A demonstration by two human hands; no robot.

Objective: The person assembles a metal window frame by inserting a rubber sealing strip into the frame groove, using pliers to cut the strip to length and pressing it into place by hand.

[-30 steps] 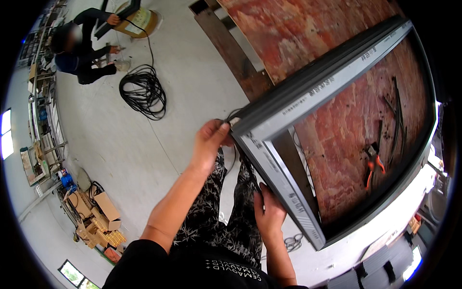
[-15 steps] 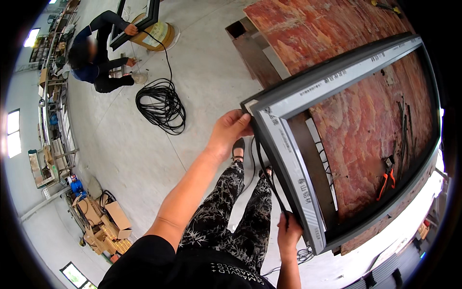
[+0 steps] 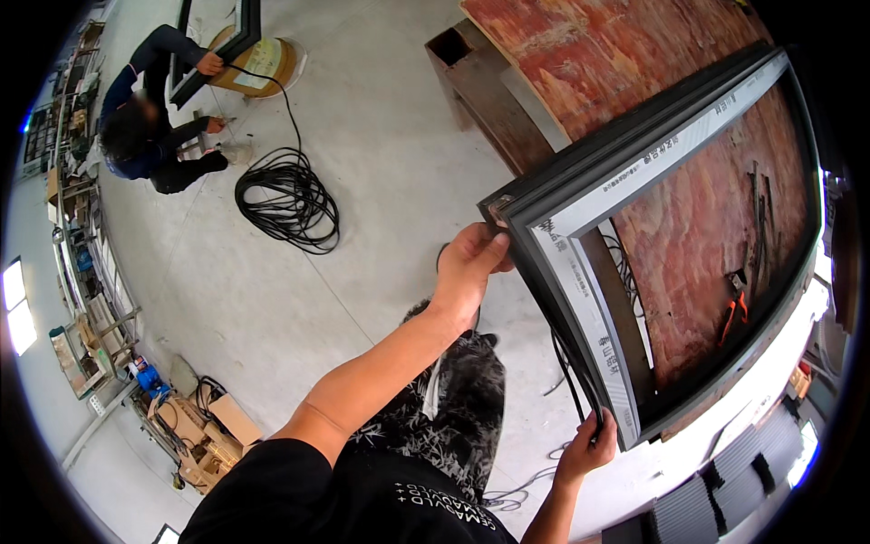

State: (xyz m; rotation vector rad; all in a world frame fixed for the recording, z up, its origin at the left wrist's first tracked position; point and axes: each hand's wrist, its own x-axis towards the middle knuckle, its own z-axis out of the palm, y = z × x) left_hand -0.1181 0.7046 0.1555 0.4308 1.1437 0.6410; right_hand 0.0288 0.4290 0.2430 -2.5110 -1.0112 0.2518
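Observation:
A dark window frame (image 3: 560, 238) with pale protective film on its faces rests tilted on the red-brown board tabletop. At its upper near corner, my left hand (image 3: 469, 272) is closed on the outer edge, thumb on top; what lies under the fingers is partly hidden. A black rubber sealing strip (image 3: 564, 355) hangs in a loop along the near side of the frame. Down by the lower near corner, my right hand (image 3: 587, 446) is closed around that strip, close against the frame.
On the board (image 3: 671, 313) inside the frame lie orange-handled pliers (image 3: 732, 313) and several dark thin strips (image 3: 759, 218). A coil of black strip (image 3: 288, 207) lies on the floor. Beyond it, a crouching person (image 3: 149, 127) handles another frame (image 3: 237, 41) by a drum (image 3: 263, 68). Cardboard boxes (image 3: 217, 444) stand lower left.
My view has shifted, and my hands and the near side of the frame appear farther right. My legs have changed stance. Both hands keep their hold.

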